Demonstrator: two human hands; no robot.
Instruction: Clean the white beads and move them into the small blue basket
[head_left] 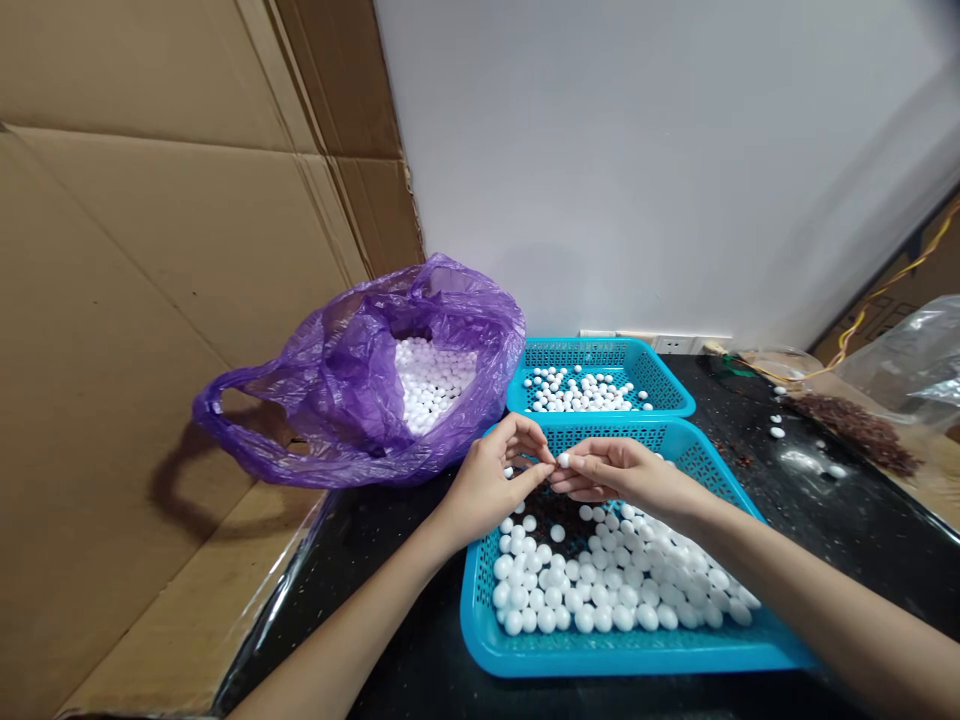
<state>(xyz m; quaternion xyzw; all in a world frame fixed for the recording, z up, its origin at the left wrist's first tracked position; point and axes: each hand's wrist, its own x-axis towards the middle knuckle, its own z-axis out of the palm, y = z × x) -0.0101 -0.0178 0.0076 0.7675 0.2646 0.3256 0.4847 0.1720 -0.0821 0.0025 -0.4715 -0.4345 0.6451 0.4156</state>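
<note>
Both my hands meet over the near blue basket (630,650), which holds several small white balls (600,590). My right hand (615,472) pinches one white ball (563,460) at its fingertips. My left hand (496,478) has its fingers curled in a pinch touching that same spot; what it holds, if anything, is too small to make out. Behind stands a second blue basket (660,375) with fewer white balls (581,393).
A purple plastic bag (337,390) full of white balls lies left of the baskets against large cardboard sheets (150,300). The black tabletop (825,520) at right carries stray balls, brown debris (855,425), a clear bag (911,365) and yellow wires.
</note>
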